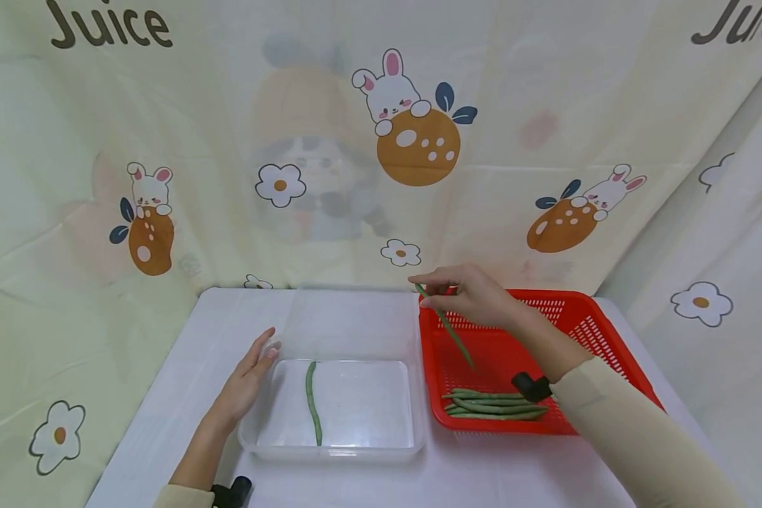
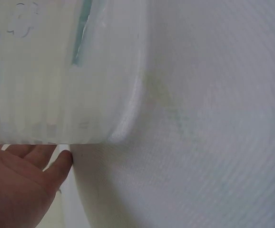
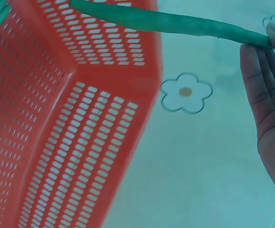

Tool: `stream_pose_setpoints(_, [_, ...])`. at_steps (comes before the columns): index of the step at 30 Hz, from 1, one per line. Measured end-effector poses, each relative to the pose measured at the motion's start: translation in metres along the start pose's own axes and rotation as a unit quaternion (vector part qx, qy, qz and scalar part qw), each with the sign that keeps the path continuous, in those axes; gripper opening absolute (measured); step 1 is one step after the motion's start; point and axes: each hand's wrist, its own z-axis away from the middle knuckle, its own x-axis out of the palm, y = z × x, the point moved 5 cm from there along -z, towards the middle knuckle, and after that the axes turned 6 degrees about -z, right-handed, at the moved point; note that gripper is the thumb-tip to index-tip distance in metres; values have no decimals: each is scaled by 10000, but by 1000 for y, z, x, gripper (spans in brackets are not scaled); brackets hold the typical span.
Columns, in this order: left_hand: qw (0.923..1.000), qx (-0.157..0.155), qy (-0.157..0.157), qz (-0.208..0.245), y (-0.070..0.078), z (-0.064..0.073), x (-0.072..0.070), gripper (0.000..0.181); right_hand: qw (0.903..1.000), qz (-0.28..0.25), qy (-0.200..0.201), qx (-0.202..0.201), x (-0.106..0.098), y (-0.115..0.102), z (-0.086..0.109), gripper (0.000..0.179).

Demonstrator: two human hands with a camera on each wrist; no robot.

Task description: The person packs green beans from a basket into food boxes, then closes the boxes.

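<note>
Pinched by one end between thumb and fingers, a green bean hangs from my right hand over the left side of a red perforated basket. Several more green beans lie together at the basket's near side. To its left stands a clear plastic container with a single green bean lying lengthwise on its bottom. My left hand rests at the container's left side, fingers fairly straight. In the left wrist view, that hand's fingers are partly hidden behind the container wall.
Container and basket stand side by side on a white-covered table. Behind them hangs a pale curtain printed with rabbits, fruit and flowers. Another printed cloth hangs on the right.
</note>
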Motion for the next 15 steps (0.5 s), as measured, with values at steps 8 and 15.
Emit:
stream_pose_setpoints(8, [10000, -25, -29, -21, -1, -1, -1, 59, 9971, -142, 212, -719, 11, -23, -13, 46])
stream_pose_setpoints(15, [10000, -63, -23, -58, 0, -1, 0, 59, 9894, -718, 446, -1183, 24, -38, -21, 44])
